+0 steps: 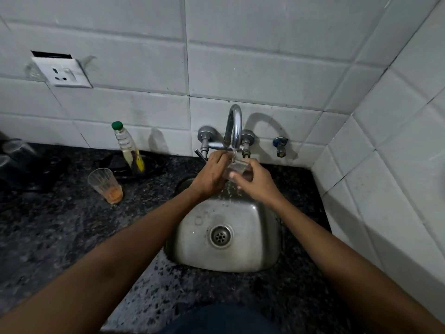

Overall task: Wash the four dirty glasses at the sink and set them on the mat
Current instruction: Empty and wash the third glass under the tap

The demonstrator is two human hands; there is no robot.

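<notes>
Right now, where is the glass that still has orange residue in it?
In the head view, the dirty glass stands upright on the dark counter, left of the sink and just in front of the green-capped bottle.

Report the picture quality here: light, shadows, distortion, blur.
Head view: dim, bluish light; the tap throws a curved shadow on the tiles to its right; wide-angle bending bows the tile lines; the glass under the water is smeared between both hands; far-left counter objects blur.
</notes>
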